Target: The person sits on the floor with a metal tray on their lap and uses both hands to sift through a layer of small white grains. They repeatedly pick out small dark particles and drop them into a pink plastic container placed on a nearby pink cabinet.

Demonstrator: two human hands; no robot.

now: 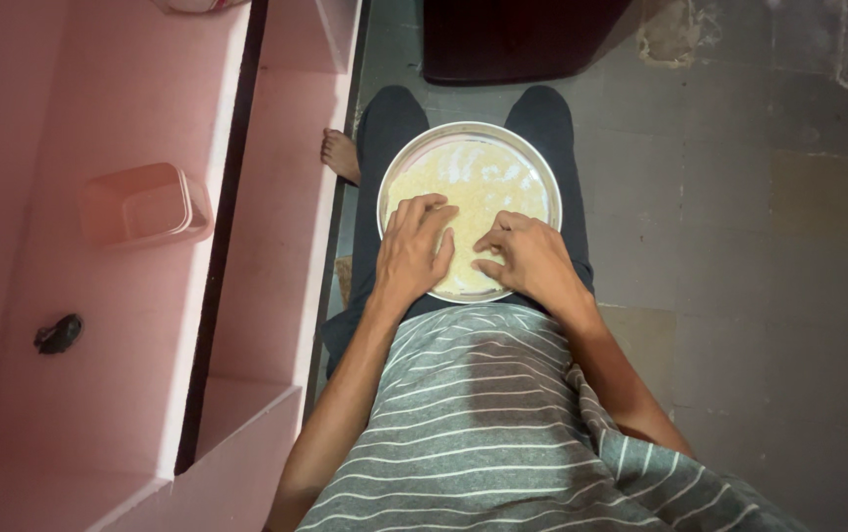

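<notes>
A grey striped shirt (503, 424) fills the near edge. Above it, two hands rest on one round metal plate (470, 130) of pale grain (473, 182) lying on the lap. The left hand (414, 251) has a loose, half-open grip, fingers spread on the grain, holding nothing. The right hand (527, 256) curls narrower, fingertips touching grain. On the pink shelf (99, 118) sit one pink tub (143, 205) and one small dark object (57, 333).

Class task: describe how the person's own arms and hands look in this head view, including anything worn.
Both forearms are bare, with no sleeves reaching them. The left hand and right hand wear no gloves, and no rings, watch or bracelets are visible. The only clothing near the arms is a grey T-shirt with thin white stripes.
</notes>
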